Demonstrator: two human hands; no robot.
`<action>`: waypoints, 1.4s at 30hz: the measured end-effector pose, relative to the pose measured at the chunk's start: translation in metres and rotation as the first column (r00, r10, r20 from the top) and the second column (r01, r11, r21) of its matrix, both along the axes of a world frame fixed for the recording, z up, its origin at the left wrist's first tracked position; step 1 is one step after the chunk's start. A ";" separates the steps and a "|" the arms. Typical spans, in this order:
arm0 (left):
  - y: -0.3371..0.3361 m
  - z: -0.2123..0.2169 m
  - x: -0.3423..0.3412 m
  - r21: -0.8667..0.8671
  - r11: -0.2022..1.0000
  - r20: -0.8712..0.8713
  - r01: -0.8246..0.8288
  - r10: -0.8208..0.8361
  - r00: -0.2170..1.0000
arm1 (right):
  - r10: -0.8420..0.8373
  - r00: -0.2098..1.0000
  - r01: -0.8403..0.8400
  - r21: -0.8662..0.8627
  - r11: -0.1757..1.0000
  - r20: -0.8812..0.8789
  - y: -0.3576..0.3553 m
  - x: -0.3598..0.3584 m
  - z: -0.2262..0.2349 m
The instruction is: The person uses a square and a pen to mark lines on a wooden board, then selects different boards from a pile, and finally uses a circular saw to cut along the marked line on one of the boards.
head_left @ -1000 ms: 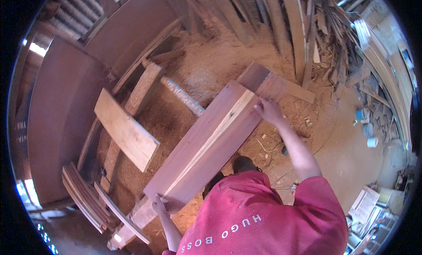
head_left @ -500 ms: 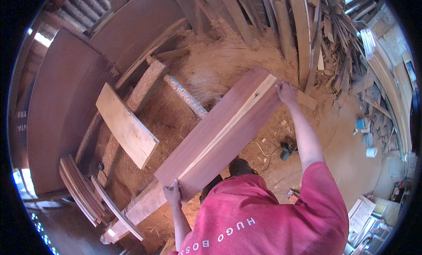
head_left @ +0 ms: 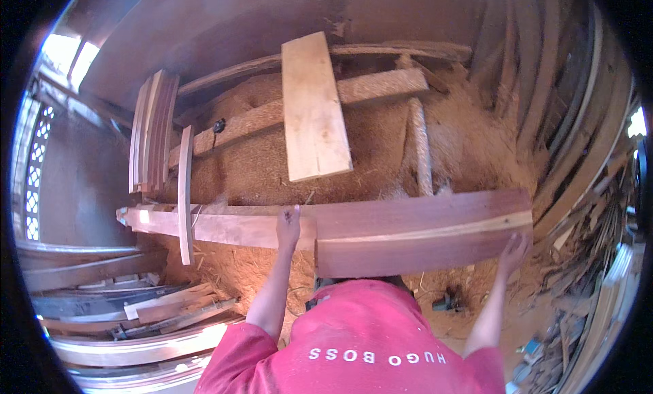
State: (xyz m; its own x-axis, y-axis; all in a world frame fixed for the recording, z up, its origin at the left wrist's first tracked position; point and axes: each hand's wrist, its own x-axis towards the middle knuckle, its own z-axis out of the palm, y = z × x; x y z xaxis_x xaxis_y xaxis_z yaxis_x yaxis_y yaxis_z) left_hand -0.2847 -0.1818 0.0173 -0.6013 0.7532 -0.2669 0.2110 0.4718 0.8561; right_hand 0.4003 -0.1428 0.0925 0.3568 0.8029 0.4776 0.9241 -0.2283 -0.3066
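Note:
A wide reddish-brown board point(head_left: 422, 251) with a pale streak along it lies across in front of me, over the right part of a long wooden beam point(head_left: 231, 231). My right hand point(head_left: 515, 250) grips the board's near right corner, its fingers over the edge. My left hand point(head_left: 288, 225) is over the beam, just left of the board's left end and apart from it. Its fingers look curled in; what they hold, if anything, is too small to tell. A narrow curved strip of wood point(head_left: 185, 197) lies across the beam further left.
Beyond the beam, a pale plank point(head_left: 314, 115) rests across a rough timber point(head_left: 384, 86) above sawdust. Several boards point(head_left: 153, 132) stand stacked at far left. Another rough timber point(head_left: 420, 146) runs toward my board. A dark power tool point(head_left: 449, 300) sits on the floor at right.
My view has turned, so the beam now runs nearly level across it. The board has swung level with the beam. My left hand has come off its left end; my right stays on it.

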 end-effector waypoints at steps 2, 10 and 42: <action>0.038 -0.026 -0.031 0.001 0.996 0.038 -0.092 0.092 0.995 | 0.024 0.988 -0.032 -0.046 0.998 -0.153 -0.026 -0.083 0.029; 0.164 -0.075 -0.083 -0.130 0.983 0.735 -0.126 0.181 0.653 | 0.057 0.852 -0.246 -0.302 0.921 -0.521 -0.102 -0.284 0.059; 0.152 0.210 -0.039 0.290 0.715 -0.616 0.636 -0.369 0.696 | 0.199 0.538 -0.396 -0.037 0.917 -0.819 -0.104 -0.350 0.186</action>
